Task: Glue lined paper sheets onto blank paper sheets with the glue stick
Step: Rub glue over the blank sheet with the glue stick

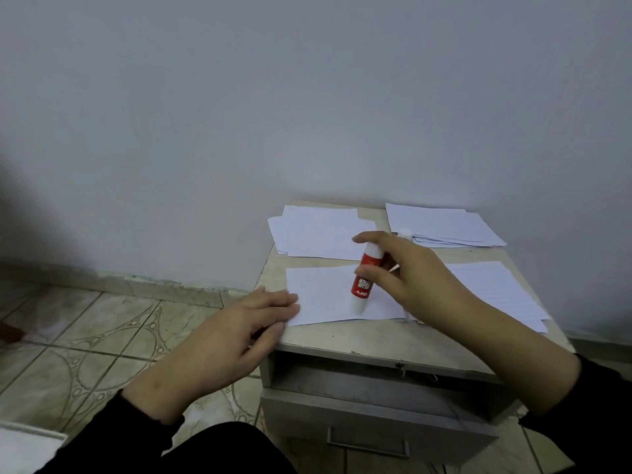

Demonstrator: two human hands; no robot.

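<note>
Gluing step in hand, as I read it: right hand [407, 268] has a closed grip on the glue stick [363, 278], thumb and fingers pinching the red-and-white barrel near its upper half, stick tilted with its lower end touching or just above the sheet [328, 295] at the front of the desk [359, 336]. Can't tell if that lower end is exposed glue or a cap; a small white cylinder [405, 232] sits just behind the hand near the back-right stack [444, 224] and may be the cap, not sure. Left hand [253, 319] grasps nothing, fingers flat and released, tips pressing the sheet's left edge at the desk corner to pin it. Sheet looks blank from here, lines too faint to rule out. Lined sheets [496, 289] lie to the right, partly under the right forearm. Another loose pile [318, 234] sits at the back left. No glued pair clearly visible, so progress is hard to judge; the back piles could be stock or finished work. Next move likely calls for strokes across the sheet with left hand keeping it pinned, then putting the stick down, lifting one lined sheet and squaring its edges over the glued one before pressing flat. Risk: thin paper creeping or wrinkling under the stick.
</note>
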